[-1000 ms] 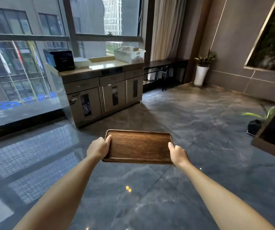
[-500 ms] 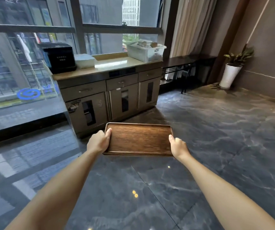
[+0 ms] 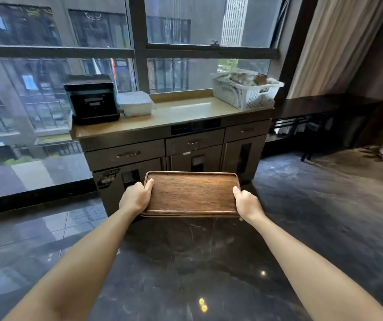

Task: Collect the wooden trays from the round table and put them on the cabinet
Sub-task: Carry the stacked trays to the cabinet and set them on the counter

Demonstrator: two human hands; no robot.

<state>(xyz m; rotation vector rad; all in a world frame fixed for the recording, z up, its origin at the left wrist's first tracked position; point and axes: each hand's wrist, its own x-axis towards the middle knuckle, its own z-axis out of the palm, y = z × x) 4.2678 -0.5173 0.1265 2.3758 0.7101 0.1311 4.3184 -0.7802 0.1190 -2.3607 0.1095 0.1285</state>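
Wooden trays [image 3: 191,193] are held level in front of the cabinet [image 3: 174,144], above the floor, not yet set down. The short ends are gripped by the left hand [image 3: 137,196] and right hand [image 3: 247,205], thumbs on the rim. A second edge is seen beneath the top tray, so a stack is likely carried; the count cannot be told. Placement is left. Bare countertop is seen between the black appliance [image 3: 92,98] and white basket [image 3: 246,91]. The round table is out of view.
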